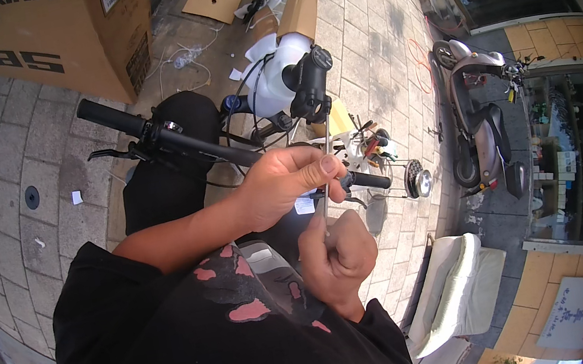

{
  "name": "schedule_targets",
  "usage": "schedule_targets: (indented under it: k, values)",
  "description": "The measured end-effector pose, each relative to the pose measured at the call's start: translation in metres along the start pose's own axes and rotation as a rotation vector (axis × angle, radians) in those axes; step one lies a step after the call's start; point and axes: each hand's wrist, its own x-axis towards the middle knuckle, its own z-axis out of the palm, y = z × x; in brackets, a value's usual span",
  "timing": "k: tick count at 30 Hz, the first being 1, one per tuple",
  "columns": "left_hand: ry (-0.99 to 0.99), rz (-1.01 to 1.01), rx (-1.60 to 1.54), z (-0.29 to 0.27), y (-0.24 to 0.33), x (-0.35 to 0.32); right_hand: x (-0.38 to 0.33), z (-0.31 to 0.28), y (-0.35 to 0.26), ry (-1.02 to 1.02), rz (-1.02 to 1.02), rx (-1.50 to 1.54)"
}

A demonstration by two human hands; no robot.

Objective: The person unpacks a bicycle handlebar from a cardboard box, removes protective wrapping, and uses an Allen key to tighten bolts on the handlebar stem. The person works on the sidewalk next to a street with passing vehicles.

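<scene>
1. I see the left hand (291,186) with its thumb and forefinger pinching a thin metal rod (328,137) partway along its length.
2. I have the right hand (340,257) just nearer, its fingers curled in and its thumb pressed against the rod's near end.
3. From here, the rod's far end meets the black stem (309,89); I cannot tell whether it sits in a bolt.
4. The black handlebar (215,150) runs beneath the left hand, a grip showing at either side.
5. Beyond the stem I make out white wrapping (275,83) on the bicycle, with assorted tools (379,145) to the right.
6. A cardboard box (42,27) stands far left, a scooter (477,120) far right, white padding (447,290) near right.
</scene>
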Motion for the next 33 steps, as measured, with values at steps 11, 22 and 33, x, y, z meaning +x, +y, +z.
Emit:
schedule_targets:
  k: [11,22,33]
  values:
    - [-0.029,-0.104,-0.169,-0.006,0.009,-0.006,-0.022,0.019,0.024,-0.280,0.588,1.463]
    - [-0.038,-0.046,-0.201,-0.006,-0.005,-0.002,-0.022,0.007,0.034,-0.426,0.638,1.164]
    - [0.029,-0.054,-0.003,-0.004,0.006,-0.002,0.003,0.009,-0.003,-0.327,0.017,-0.343]
